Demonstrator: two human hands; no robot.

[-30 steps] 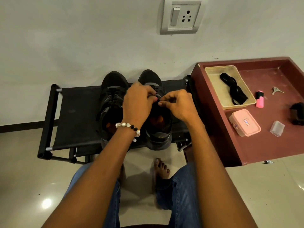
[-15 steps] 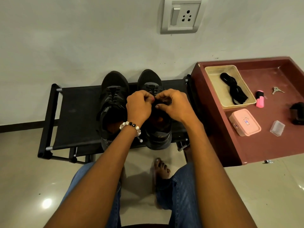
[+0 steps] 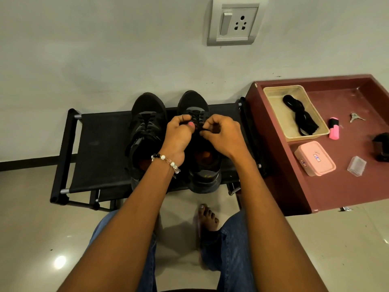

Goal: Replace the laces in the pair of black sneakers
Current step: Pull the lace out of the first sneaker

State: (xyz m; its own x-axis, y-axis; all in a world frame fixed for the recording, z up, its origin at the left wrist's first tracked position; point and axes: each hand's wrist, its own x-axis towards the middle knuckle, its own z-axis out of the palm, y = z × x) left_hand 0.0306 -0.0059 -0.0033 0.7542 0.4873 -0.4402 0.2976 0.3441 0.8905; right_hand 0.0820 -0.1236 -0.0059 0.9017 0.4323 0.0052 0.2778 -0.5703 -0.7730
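Two black sneakers stand side by side on a low black fabric rack [image 3: 99, 148], toes toward the wall. The left sneaker [image 3: 147, 123] is laced. Over the right sneaker [image 3: 194, 106] both hands work at the lacing. My left hand [image 3: 179, 133], with a bead bracelet at the wrist, pinches the black lace [image 3: 196, 125] with curled fingers. My right hand [image 3: 221, 135] pinches the same lace from the other side. The hands hide most of the tongue and eyelets. A bundle of spare black laces [image 3: 299, 114] lies in a beige tray [image 3: 273, 108] on the right.
A dark red table [image 3: 336, 190] at right carries the tray, a pink box [image 3: 314, 159], a pink highlighter [image 3: 334, 128], keys [image 3: 355, 118], a clear small case [image 3: 356, 166] and a black object [image 3: 382, 148]. The wall stands right behind the rack. My knees and a bare foot [image 3: 207, 218] are below.
Both hands moved slightly toward the toe of the right sneaker and drew a little apart. My left hand turned, so its thumb now shows.
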